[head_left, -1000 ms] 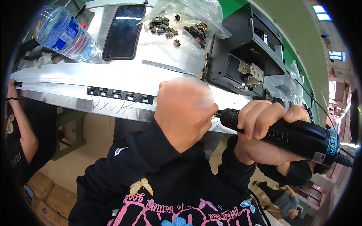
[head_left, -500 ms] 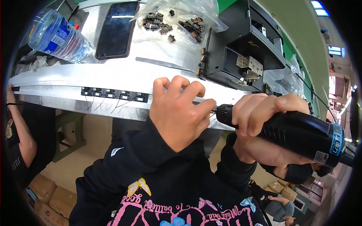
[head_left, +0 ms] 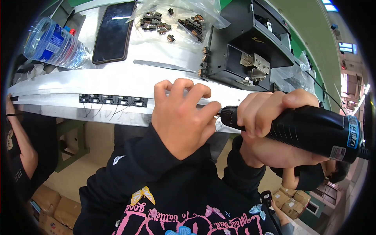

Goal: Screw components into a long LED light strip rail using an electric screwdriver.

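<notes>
My right hand wraps round a black corded electric screwdriver, lying almost level with its nose toward the left. My left hand is bent over the table's front edge, thumb and index finger closed together right at the screwdriver's tip. Whatever those fingertips pinch is hidden behind them. Left of this hand, a row of small black modules with thin dark wires lies in a long white rail along the edge. The wires hang down over the front.
Behind are a phone, a water bottle, a flat metal strip and small black switches by a clear bag. A black fixture with a metal block stands at right. Another person's hand touches the rail's far left end.
The table and its things have shifted slightly left in view. The screwdriver's rear end sits a little higher. Both hands keep their grips.
</notes>
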Demonstrator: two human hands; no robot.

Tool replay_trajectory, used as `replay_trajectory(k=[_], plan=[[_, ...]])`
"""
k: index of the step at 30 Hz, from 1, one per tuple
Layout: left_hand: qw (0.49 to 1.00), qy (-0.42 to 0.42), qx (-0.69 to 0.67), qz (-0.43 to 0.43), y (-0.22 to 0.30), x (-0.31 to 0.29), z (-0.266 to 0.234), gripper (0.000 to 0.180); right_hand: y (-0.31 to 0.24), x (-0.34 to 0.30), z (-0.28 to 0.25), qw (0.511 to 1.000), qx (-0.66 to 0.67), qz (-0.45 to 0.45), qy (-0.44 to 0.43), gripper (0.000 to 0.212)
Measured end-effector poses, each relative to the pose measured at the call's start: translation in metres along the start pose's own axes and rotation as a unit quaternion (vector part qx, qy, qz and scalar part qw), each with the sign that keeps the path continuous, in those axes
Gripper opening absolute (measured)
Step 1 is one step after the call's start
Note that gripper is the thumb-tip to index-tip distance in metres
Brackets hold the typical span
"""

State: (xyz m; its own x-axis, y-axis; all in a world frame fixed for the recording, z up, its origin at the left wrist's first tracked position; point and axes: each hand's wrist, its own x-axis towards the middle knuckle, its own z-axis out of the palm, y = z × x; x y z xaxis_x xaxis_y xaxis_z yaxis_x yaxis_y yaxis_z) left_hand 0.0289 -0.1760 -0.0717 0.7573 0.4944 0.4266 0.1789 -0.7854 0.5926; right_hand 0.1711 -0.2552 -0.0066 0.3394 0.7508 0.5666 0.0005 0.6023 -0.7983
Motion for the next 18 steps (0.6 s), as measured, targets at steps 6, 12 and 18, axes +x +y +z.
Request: replay_trajectory(k=[6,12,18], plan=[[1.0,-0.012,0.009,-0.007,-0.0012,0.0,-0.0004,0.027,0.0039,-0.001,0.0012,1.0,0.003,0.005,0.008,0.086],[1.0,0.015,0.022,0.005,0.0001,0.0015,0.003,0.024,0.0029,-0.0028,0.0018,0.999,-0.009,0.03,0.017,0.088],[0.999,0.031,0.005,0.01,-0.0003,0.0021,0.0031,0.025,-0.0007,-0.0037,0.0053,0.998,-0.034,0.057,0.016,0.093]])
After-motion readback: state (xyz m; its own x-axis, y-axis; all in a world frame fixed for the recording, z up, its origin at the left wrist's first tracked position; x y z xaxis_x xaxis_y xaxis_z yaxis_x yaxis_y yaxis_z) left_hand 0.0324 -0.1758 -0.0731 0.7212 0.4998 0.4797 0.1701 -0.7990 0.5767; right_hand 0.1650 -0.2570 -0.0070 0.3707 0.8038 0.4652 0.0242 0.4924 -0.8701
